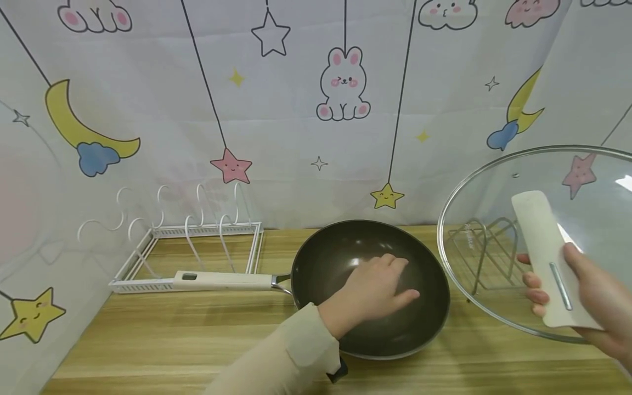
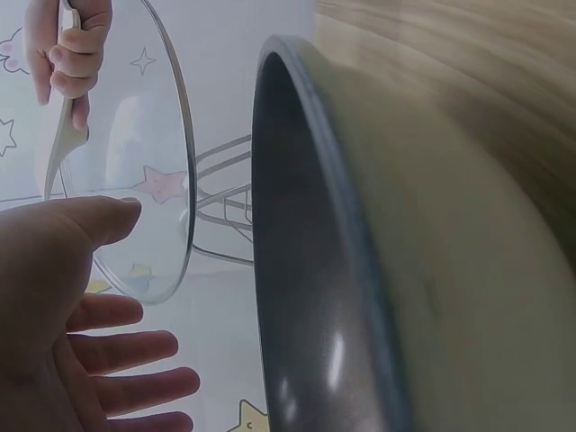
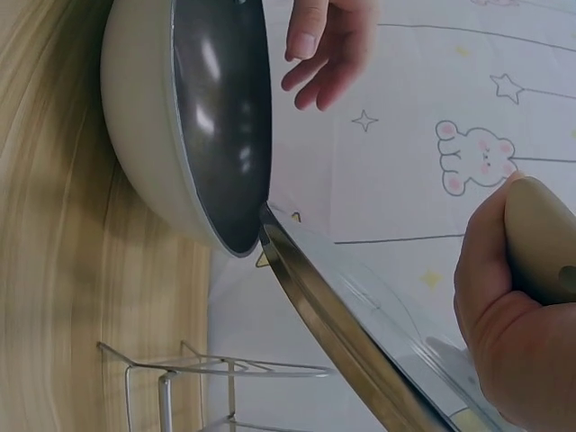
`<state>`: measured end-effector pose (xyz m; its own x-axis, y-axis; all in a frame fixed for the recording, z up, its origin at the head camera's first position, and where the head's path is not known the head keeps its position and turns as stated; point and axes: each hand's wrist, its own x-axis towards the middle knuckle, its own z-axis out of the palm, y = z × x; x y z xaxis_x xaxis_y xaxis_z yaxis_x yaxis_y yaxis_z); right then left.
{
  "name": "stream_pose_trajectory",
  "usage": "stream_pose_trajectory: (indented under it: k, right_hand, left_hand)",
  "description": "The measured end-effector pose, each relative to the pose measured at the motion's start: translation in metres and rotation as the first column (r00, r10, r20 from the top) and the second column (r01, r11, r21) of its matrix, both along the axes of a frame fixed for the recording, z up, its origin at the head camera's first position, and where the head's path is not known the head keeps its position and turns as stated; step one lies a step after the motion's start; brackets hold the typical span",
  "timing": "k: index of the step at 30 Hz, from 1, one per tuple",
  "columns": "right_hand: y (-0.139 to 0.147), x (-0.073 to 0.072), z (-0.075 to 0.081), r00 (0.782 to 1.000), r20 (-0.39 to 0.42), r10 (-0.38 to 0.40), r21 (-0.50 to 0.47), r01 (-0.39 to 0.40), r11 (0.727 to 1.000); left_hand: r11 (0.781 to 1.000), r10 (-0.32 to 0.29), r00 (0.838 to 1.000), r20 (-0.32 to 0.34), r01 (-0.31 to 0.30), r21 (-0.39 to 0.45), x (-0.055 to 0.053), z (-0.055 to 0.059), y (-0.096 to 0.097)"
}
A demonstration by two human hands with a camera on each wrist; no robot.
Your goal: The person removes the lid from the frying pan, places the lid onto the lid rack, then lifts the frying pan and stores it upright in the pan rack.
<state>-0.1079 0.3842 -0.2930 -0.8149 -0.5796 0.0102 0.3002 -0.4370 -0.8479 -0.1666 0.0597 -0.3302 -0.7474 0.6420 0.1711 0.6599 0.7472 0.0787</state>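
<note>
At my far left, a white rack (image 1: 140, 285) with curled wire dividers sits on the wood-grain table (image 1: 187, 340), against the printed cloth (image 1: 291, 126) with its stars, moons and rabbit. The pan's cream handle (image 1: 227, 280) points left and crosses the rack's front edge from my view. Next comes the pan (image 1: 419, 291) itself, dark inside and cream outside, upright on the table near the middle. My left hand (image 1: 370, 291) is over it, fingers and thumb spread and holding nothing; the left wrist view shows it apart from the pan's rim. A beige sleeve (image 1: 291, 351) covers that arm. To the right of the pan I hold up the glass lid (image 1: 474, 186), tilted and clear of the table, its metal rim near the pan's edge; I can't tell whether they touch. My right hand (image 1: 604, 302) grips the lid's cream grip (image 1: 535, 225), fingers wrapped round one side and thumb on the other. Through the glass, a metal wire rack (image 3: 166, 396) shows standing on the table.
</note>
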Motion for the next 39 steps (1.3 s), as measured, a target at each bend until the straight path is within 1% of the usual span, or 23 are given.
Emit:
stream_pose_trajectory:
  k: [3,6,8,11,14,18,22,30,32,39]
  right_hand:
    - [0.005,-0.001,0.001,1.000,-0.007,-0.023,0.076,0.024,0.997]
    - [0.009,-0.001,0.001,0.998,-0.017,-0.053,0.156,0.055,0.986]
    - [0.010,-0.001,0.000,0.998,-0.021,-0.051,0.161,0.054,0.985]
    - [0.013,-0.001,-0.001,0.999,-0.036,-0.037,0.138,0.042,0.990]
    - [0.014,0.000,-0.001,0.998,-0.051,-0.046,0.147,0.053,0.988]
    - [0.015,0.000,0.000,0.998,-0.042,-0.051,0.153,0.056,0.987]
    - [0.017,0.000,-0.001,0.999,-0.037,-0.036,0.113,0.040,0.993]
    - [0.018,0.002,0.000,0.997,-0.054,-0.060,0.084,0.064,0.994]
    - [0.017,0.003,0.001,0.997,-0.052,-0.058,0.061,0.061,0.996]
    - [0.022,0.001,-0.003,0.999,-0.044,0.013,-0.053,-0.015,0.998]
  left_hand:
    - [1.000,0.006,1.000,0.020,-0.006,-0.003,0.001,0.001,0.003]
    - [1.000,0.012,0.999,0.038,-0.012,-0.002,0.001,0.002,0.005]
    - [1.000,0.014,0.999,0.042,-0.013,-0.005,0.001,0.002,0.007]
    - [1.000,0.010,0.999,0.041,-0.009,-0.008,0.001,0.002,0.010]
    - [1.000,0.003,0.999,0.036,-0.002,-0.013,0.001,0.003,0.012]
    - [1.000,-0.009,1.000,0.028,0.009,-0.014,0.001,0.003,0.015]
    - [1.000,-0.027,0.999,0.019,0.027,-0.011,0.000,0.003,0.019]
    - [0.999,-0.040,0.999,0.022,0.040,-0.018,-0.001,0.004,0.028]
    - [0.999,-0.038,0.999,0.028,0.039,-0.021,-0.002,0.004,0.031]
    - [0.998,-0.036,0.998,0.050,0.038,-0.042,-0.001,0.006,0.038]
